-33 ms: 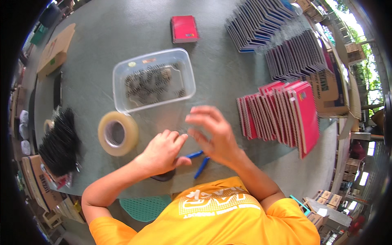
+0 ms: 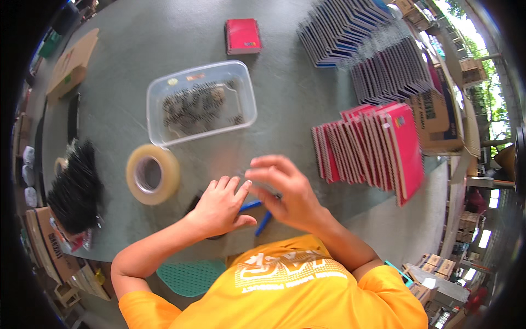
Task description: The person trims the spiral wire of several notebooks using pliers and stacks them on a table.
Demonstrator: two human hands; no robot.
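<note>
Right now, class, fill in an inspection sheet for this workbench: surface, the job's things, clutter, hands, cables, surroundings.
Surface: grey-green tabletop, much of it covered.
Job's things: blue pen-like sticks under the hands; rows of red-covered notebooks standing to the right.
Clutter: clear plastic tub of dark small parts, roll of tan packing tape, black bristly bundle, single red notebook, dark-covered notebook rows.
Hands: left hand resting on the blue sticks; right hand over them, fingers spread, blurred.
Cables: nothing seen.
Surroundings: cardboard boxes at the table edges, teal perforated seat.
</note>
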